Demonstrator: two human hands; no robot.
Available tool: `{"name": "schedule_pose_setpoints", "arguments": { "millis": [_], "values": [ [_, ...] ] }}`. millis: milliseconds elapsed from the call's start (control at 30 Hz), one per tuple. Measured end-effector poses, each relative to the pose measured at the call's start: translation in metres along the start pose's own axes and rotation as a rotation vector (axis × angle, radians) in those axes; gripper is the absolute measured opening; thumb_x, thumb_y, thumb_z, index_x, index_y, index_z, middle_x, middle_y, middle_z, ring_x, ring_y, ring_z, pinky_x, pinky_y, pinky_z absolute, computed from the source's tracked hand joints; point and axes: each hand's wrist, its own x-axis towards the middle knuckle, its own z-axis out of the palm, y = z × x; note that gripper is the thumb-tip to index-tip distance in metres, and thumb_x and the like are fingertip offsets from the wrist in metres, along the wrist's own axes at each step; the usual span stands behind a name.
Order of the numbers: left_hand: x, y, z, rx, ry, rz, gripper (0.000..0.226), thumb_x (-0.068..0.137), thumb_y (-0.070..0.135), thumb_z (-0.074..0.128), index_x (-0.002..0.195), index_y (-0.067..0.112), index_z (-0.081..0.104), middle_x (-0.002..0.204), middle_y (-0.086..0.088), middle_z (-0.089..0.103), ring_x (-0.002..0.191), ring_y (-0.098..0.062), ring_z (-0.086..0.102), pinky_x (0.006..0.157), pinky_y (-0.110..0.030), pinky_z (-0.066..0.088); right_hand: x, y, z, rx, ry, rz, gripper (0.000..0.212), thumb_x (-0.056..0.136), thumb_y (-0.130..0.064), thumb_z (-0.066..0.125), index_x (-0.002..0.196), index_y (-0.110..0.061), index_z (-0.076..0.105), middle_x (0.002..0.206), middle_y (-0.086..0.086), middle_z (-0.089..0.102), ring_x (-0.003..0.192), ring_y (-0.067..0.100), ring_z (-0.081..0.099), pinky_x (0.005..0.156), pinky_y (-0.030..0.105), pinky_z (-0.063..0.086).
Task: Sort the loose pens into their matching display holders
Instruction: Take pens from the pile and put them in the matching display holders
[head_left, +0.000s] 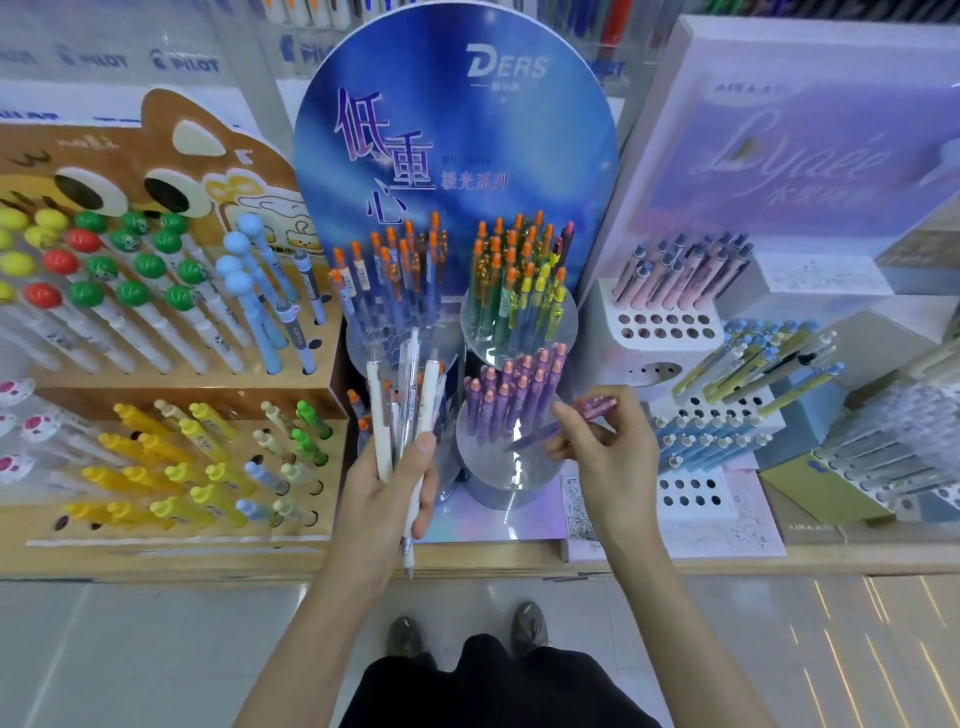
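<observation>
The left hand (384, 499) is raised in front of the blue display stand (457, 130). Its fingers and thumb are curled round a bundle of loose pens (430, 389). The bundle is held roughly upright and fans out above the fist. It holds white-barrelled and clear-barrelled pens; the exact count cannot be read. One white pen extends below the hand, tip down, towards the counter (208, 564) edge.

The right hand (608, 447) is to the right of the stand's lower front tier. Thumb and fingertips are pinched on a single purple pen (595, 406); the remaining fingers are loosely bent. The pen lies at a slant. Its glittered upper end points up and right, past the hand. Its writing end points down and left, over the clear round holder (493, 462). Whether the tip touches the holder cannot be told.

That holder carries a group of standing purple pens (511, 389) with pink tops, just beside the held pen. Two more round holders stand behind it on the same stand:
- blue pens with orange tops (389, 280), rear left;
- green and yellow pens with orange tops (519, 291), rear right.

A brown cartoon display (156, 145) stands to the left, and a white tiered display (665, 322) to the right.
</observation>
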Motion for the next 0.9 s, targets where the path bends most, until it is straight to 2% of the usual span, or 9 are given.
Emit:
{"name": "schedule_pose_setpoints", "arguments": {
  "millis": [167, 233, 333, 500, 533, 600, 667, 800, 900],
  "values": [
    [-0.002, -0.001, -0.006, -0.016, -0.014, 0.002, 0.029, 0.083, 0.043, 0.064, 0.077, 0.014, 0.06, 0.06, -0.005, 0.055, 0.036, -0.011, 0.035, 0.039, -0.016, 0.034, -0.003, 0.0, 0.005, -0.097, -0.094, -0.048, 0.02, 0.093, -0.003, 0.057, 0.085, -0.02, 0.052, 0.071, -0.014, 0.061, 0.066, 0.016, 0.068, 0.066, 0.025, 0.055],
    [-0.003, -0.001, -0.008, -0.054, -0.02, -0.003, 0.029, 0.081, 0.042, 0.067, 0.085, 0.014, 0.062, 0.067, -0.008, 0.062, 0.036, -0.01, 0.036, 0.038, -0.017, 0.034, -0.003, -0.001, 0.005, -0.096, -0.085, -0.081, 0.023, 0.094, -0.003, 0.055, 0.084, -0.024, 0.052, 0.074, -0.014, 0.062, 0.067, 0.017, 0.068, 0.065, 0.022, 0.054],
    [-0.003, 0.0, -0.01, -0.085, -0.014, -0.005, 0.043, 0.076, 0.04, 0.065, 0.102, 0.006, 0.059, 0.07, -0.009, 0.066, 0.036, -0.01, 0.035, 0.038, -0.017, 0.034, -0.003, 0.0, 0.007, -0.133, -0.064, -0.11, 0.029, 0.093, -0.004, 0.056, 0.083, -0.031, 0.053, 0.076, -0.014, 0.064, 0.066, 0.015, 0.068, 0.064, 0.022, 0.054],
    [-0.001, 0.002, -0.014, -0.071, -0.025, -0.024, 0.05, 0.077, 0.028, 0.075, 0.112, -0.001, 0.054, 0.067, -0.009, 0.066, 0.034, -0.012, 0.035, 0.037, -0.018, 0.034, -0.006, 0.007, 0.009, -0.273, -0.058, -0.104, 0.03, 0.093, -0.016, 0.06, 0.081, -0.042, 0.051, 0.078, -0.015, 0.066, 0.071, 0.013, 0.069, 0.069, 0.04, 0.057],
    [-0.001, 0.002, -0.014, -0.062, -0.026, -0.027, 0.052, 0.077, 0.03, 0.075, 0.111, -0.003, 0.053, 0.068, -0.009, 0.066, 0.034, -0.012, 0.036, 0.035, -0.017, 0.032, -0.005, 0.007, 0.009, -0.339, -0.071, -0.142, 0.023, 0.092, -0.02, 0.062, 0.084, -0.039, 0.052, 0.077, -0.012, 0.066, 0.072, 0.014, 0.069, 0.069, 0.042, 0.056],
    [-0.001, 0.002, -0.013, -0.049, -0.021, -0.032, 0.053, 0.079, 0.032, 0.073, 0.108, -0.007, 0.052, 0.072, -0.01, 0.068, 0.035, -0.011, 0.038, 0.033, -0.015, 0.03, -0.003, 0.005, 0.013, -0.459, -0.109, -0.259, 0.009, 0.09, -0.021, 0.066, 0.091, -0.023, 0.057, 0.078, -0.005, 0.067, 0.072, 0.015, 0.066, 0.068, 0.038, 0.053],
    [-0.002, 0.003, -0.013, -0.062, -0.012, -0.047, 0.054, 0.081, 0.036, 0.07, 0.104, -0.009, 0.052, 0.072, -0.01, 0.069, 0.035, -0.01, 0.04, 0.032, -0.015, 0.028, 0.001, 0.007, 0.02, -0.539, -0.138, -0.341, 0.013, 0.088, -0.017, 0.069, 0.088, -0.011, 0.057, 0.079, 0.003, 0.065, 0.071, 0.018, 0.063, 0.065, 0.033, 0.049],
    [0.0, 0.006, -0.013, -0.085, -0.037, -0.063, 0.056, 0.078, 0.04, 0.061, 0.104, -0.009, 0.052, 0.064, -0.005, 0.066, 0.035, -0.009, 0.04, 0.032, -0.015, 0.028, 0.008, 0.017, 0.029, -0.659, -0.148, -0.184, 0.024, 0.088, -0.019, 0.068, 0.08, -0.002, 0.054, 0.077, 0.012, 0.064, 0.069, 0.029, 0.06, 0.065, 0.039, 0.046],
    [-0.001, 0.008, -0.016, -0.09, -0.075, -0.066, 0.053, 0.077, 0.042, 0.063, 0.097, -0.007, 0.055, 0.067, -0.007, 0.067, 0.037, -0.01, 0.041, 0.034, -0.015, 0.03, 0.004, 0.033, 0.029, -0.718, -0.187, -0.106, 0.023, 0.09, -0.016, 0.065, 0.076, -0.003, 0.052, 0.07, 0.01, 0.063, 0.065, 0.028, 0.057, 0.061, 0.036, 0.044]
  ]
}}
